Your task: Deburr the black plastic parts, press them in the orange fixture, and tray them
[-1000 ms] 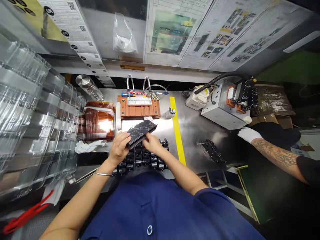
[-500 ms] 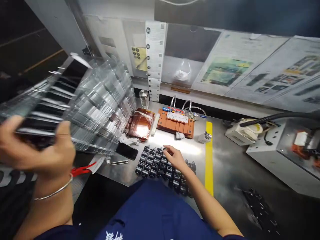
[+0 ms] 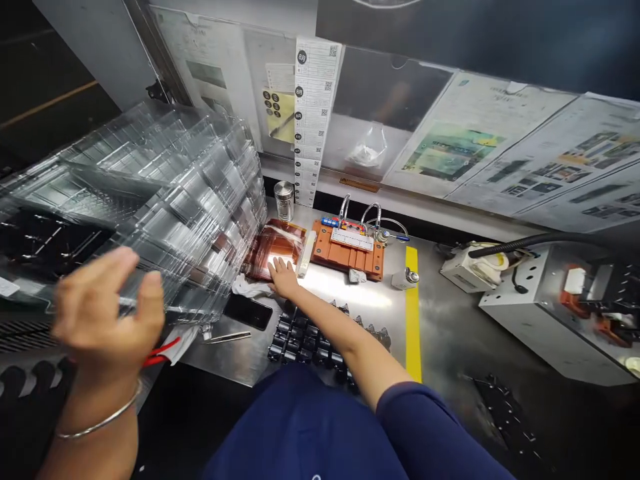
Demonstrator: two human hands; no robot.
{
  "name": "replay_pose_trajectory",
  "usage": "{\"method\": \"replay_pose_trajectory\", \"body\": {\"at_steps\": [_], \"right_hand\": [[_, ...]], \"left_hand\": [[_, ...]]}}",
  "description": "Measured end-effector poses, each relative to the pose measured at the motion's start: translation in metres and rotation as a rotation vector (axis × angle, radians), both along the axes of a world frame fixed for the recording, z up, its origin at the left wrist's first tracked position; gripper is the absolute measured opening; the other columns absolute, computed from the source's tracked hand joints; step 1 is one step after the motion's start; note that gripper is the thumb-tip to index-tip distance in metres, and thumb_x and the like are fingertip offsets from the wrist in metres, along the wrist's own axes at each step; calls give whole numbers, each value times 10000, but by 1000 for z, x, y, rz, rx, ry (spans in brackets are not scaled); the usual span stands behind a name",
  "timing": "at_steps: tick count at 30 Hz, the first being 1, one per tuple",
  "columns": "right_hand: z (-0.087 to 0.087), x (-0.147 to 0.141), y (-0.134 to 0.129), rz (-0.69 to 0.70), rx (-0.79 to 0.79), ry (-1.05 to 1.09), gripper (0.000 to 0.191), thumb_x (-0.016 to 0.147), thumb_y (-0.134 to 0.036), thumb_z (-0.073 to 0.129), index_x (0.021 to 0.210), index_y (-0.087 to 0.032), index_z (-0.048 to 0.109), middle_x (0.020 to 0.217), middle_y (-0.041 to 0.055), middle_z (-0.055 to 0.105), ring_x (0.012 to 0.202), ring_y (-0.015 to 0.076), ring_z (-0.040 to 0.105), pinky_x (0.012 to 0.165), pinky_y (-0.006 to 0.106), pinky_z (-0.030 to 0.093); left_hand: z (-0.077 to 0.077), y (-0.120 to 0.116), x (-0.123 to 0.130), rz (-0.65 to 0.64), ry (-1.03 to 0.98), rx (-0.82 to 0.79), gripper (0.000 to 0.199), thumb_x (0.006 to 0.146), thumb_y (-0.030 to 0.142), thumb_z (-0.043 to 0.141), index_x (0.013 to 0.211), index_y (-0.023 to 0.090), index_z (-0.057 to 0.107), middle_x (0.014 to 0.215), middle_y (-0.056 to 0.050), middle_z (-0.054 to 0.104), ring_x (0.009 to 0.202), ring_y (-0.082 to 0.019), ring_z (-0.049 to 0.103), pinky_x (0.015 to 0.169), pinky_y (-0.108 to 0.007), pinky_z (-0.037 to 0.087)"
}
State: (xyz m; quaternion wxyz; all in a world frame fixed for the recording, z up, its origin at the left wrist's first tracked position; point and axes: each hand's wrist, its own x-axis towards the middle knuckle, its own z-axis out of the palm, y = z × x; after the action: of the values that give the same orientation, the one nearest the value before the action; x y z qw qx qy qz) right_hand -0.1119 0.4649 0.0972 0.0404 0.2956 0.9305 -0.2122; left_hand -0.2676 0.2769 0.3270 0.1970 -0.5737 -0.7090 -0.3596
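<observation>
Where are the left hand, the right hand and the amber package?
Left hand [image 3: 111,325]: head view, back of hand.
Right hand [image 3: 285,280]: head view, back of hand.
Amber package [image 3: 281,244]: head view, upper surface.

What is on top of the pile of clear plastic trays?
A black part lies on the pile of trays, at its left. The left hand covers some of that corner; what is behind it cannot be seen.

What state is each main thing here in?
Left hand: open, blurred
Right hand: open, at shiny amber bundle
Clear plastic trays: stacked
Flat black part: lying in tray
Silver-lidded glass jar: closed, upright
Black rectangular phone: flat, screen dark
Small black parts: in rows
</observation>
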Motion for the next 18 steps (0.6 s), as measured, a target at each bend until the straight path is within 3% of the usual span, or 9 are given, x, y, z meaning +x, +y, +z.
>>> {"method": "replay_pose_trajectory", "body": {"at_steps": [1, 3, 7, 9, 11, 13, 18], "right_hand": [[-6, -2, 0, 8, 2, -12, 630, 849, -285, 639, 1409, -97, 419, 1529, 211, 312, 1429, 323, 269, 1143, 533, 217], [-13, -1, 1, 3, -18, 8, 449, 905, -267, 556, 1323, -106, 528, 1488, 199, 395, 1407, 310, 326, 1126, 520, 264], [-15, 10, 7, -21, -50, 55, 339, 969, -246, 420, 1219, -150, 628, 1357, 152, 568, 1306, 251, 478, 1072, 430, 375], [-14, 16, 11, -50, -62, 91, 339, 970, -236, 419, 1231, -183, 627, 1332, 124, 596, 1260, 223, 523, 1054, 389, 401], [-14, 22, 15, -75, -81, 134, 313, 955, -222, 452, 1195, -198, 651, 1306, 107, 619, 1214, 206, 559, 1034, 355, 421], [-17, 26, 19, -95, -104, 166, 266, 938, -200, 485, 1101, -192, 694, 1224, 99, 669, 1141, 196, 603, 992, 324, 448], [-27, 27, 30, -127, -159, 216, 111, 874, -227, 619, 896, -167, 709, 1036, 90, 723, 1012, 185, 639, 898, 278, 476]], "left_hand": [[-15, 7, 11, -13, 6, 4, 456, 808, 178, 638, 1249, 280, 581, 1197, -55, 668, 1139, -260, 609, 1003, -424, 479], [-52, 23, 25, -58, -184, -127, 207, 817, 274, 618, 1006, 225, 686, 941, -47, 738, 848, -209, 696, 844, -354, 549], [-129, 56, 24, 120, -931, -621, 326, 783, 469, 565, 810, 162, 673, 743, -76, 721, 624, -208, 673, 592, -315, 552], [-154, 73, 21, 246, -1298, -714, 346, 786, 479, 558, 812, 141, 629, 757, -97, 712, 581, -202, 666, 516, -301, 536], [-167, 92, 20, 324, -1573, -669, 322, 814, 459, 538, 838, 140, 580, 778, -97, 702, 565, -186, 665, 502, -299, 539], [-173, 108, 22, 387, -1674, -592, 276, 831, 430, 528, 802, 156, 538, 677, -51, 664, 508, -159, 636, 478, -279, 526], [-181, 127, 25, 440, -1444, -616, 393, 837, 461, 499, 553, 193, 453, 354, 41, 419, 295, -104, 434, 316, -182, 307]]}}
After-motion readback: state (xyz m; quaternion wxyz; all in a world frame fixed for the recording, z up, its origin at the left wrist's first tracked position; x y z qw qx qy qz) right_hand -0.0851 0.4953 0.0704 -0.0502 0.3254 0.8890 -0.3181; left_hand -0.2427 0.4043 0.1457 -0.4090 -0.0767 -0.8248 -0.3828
